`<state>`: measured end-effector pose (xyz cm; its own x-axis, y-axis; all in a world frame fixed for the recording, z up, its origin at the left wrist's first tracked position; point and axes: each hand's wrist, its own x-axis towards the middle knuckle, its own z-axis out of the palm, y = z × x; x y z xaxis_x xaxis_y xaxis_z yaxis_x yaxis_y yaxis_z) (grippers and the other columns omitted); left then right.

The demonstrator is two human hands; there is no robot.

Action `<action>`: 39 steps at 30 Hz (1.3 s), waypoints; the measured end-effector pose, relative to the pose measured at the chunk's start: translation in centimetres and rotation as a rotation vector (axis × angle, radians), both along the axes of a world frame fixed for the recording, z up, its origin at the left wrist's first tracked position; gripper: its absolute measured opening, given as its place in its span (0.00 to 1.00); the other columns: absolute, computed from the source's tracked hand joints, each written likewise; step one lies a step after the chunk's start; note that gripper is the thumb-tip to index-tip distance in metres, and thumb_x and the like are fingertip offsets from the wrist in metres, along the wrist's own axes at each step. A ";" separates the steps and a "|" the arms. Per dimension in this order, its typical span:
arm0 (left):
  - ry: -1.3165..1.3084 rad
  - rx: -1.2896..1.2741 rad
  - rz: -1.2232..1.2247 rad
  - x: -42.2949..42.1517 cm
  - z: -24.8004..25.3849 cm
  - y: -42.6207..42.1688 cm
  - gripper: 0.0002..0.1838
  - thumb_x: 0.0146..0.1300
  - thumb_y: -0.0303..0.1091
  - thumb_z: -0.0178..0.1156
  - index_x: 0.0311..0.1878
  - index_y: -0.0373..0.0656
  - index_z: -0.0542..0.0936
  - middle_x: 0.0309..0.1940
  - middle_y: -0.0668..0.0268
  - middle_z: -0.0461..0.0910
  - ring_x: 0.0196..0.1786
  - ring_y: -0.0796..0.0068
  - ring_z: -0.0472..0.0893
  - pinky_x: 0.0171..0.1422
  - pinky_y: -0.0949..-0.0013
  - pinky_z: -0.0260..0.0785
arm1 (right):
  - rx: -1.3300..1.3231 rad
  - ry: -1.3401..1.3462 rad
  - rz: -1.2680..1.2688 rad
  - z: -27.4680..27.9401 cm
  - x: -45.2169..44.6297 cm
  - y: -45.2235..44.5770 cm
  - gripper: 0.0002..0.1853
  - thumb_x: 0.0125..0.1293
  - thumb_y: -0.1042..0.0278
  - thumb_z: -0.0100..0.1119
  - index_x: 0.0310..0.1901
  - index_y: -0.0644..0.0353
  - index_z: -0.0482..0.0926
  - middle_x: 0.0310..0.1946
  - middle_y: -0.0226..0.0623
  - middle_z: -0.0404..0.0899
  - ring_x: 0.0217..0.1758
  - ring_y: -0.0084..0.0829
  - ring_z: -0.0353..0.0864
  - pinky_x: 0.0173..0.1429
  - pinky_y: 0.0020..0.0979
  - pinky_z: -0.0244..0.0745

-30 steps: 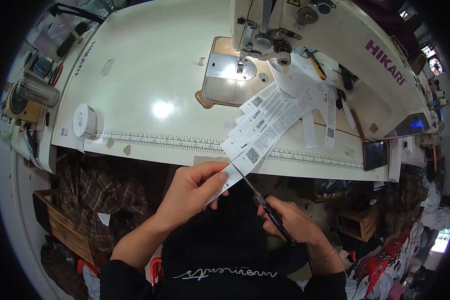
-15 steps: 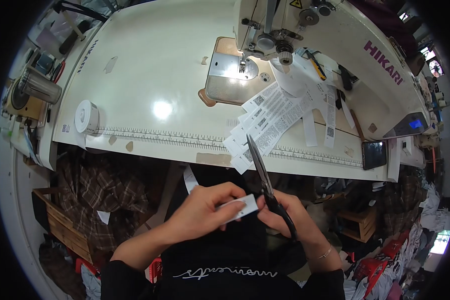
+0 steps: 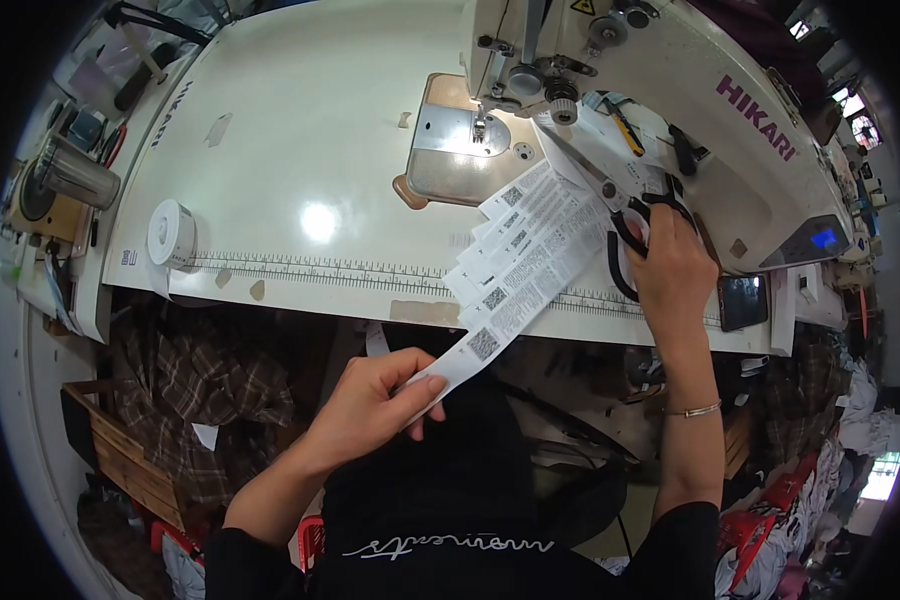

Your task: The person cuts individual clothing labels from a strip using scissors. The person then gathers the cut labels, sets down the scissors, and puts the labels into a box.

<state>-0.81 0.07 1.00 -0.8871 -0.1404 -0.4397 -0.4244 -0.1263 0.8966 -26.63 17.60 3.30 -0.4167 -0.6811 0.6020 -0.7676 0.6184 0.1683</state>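
Between the thumb and fingers of my left hand [image 3: 375, 405] is the near end of a white printed label strip [image 3: 483, 345], below the table's front edge. The strip runs up to the right onto a fanned stack of labels [image 3: 515, 235] beside the needle plate. Black-handled scissors [image 3: 610, 190] are in my right hand [image 3: 675, 270], over the table right of the stack. Their blades point up and left toward the presser foot, over the far end of the labels.
A sewing machine [image 3: 750, 130] stands at the right, with a yellow-black cutter [image 3: 625, 130] behind the labels. A phone [image 3: 744, 303] lies near the front right corner. At the left, a white tape roll [image 3: 172, 234] sits by the printed ruler [image 3: 320, 275].
My right hand has moved up and right with the scissors, from near my left hand to over the table. My left hand has moved slightly left and now holds a long label strip.
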 end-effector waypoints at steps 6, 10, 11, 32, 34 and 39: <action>0.010 0.081 0.094 -0.7 -0.1 0.0 0.11 0.69 0.35 0.54 0.42 0.35 0.78 0.24 0.71 0.79 0.21 0.88 0.74 0.25 0.82 0.64 | 0.006 -0.827 -0.051 2.5 7.6 3.5 0.15 0.47 0.69 0.70 0.34 0.61 0.75 0.22 0.37 0.73 0.24 0.37 0.75 0.29 0.33 0.69; 0.012 0.109 0.126 -1.1 0.2 0.0 0.12 0.69 0.35 0.54 0.43 0.36 0.78 0.24 0.71 0.79 0.21 0.88 0.74 0.25 0.83 0.63 | 0.210 -1.611 0.264 0.9 10.7 6.1 0.18 0.51 0.61 0.72 0.31 0.63 0.73 0.20 0.35 0.72 0.21 0.27 0.70 0.27 0.30 0.66; 0.011 0.109 0.146 -1.2 0.2 0.0 0.12 0.69 0.35 0.53 0.43 0.36 0.78 0.24 0.71 0.79 0.21 0.88 0.74 0.25 0.83 0.63 | 0.194 -1.696 0.252 -0.1 11.4 6.7 0.18 0.51 0.60 0.72 0.31 0.63 0.73 0.20 0.36 0.72 0.22 0.26 0.71 0.29 0.30 0.66; 0.034 0.113 0.123 -2.0 0.0 -0.1 0.11 0.69 0.35 0.53 0.40 0.36 0.79 0.23 0.71 0.79 0.20 0.88 0.74 0.24 0.83 0.63 | 0.285 -1.673 0.205 -1.8 12.4 3.4 0.22 0.56 0.54 0.69 0.34 0.63 0.69 0.19 0.36 0.70 0.22 0.34 0.71 0.29 0.35 0.66; 0.018 0.112 0.131 -1.8 0.0 -0.2 0.10 0.69 0.34 0.53 0.39 0.36 0.78 0.23 0.69 0.79 0.20 0.86 0.74 0.24 0.83 0.64 | 0.240 -1.680 0.187 -2.0 12.5 3.2 0.21 0.56 0.56 0.70 0.31 0.64 0.69 0.18 0.36 0.70 0.21 0.32 0.69 0.28 0.33 0.66; -0.004 0.102 0.065 -0.5 0.1 -0.1 0.10 0.68 0.34 0.54 0.40 0.36 0.78 0.23 0.69 0.80 0.22 0.87 0.75 0.25 0.82 0.65 | 0.105 -1.871 0.176 -2.6 12.4 3.4 0.16 0.57 0.62 0.69 0.33 0.64 0.71 0.19 0.31 0.70 0.21 0.22 0.67 0.27 0.28 0.65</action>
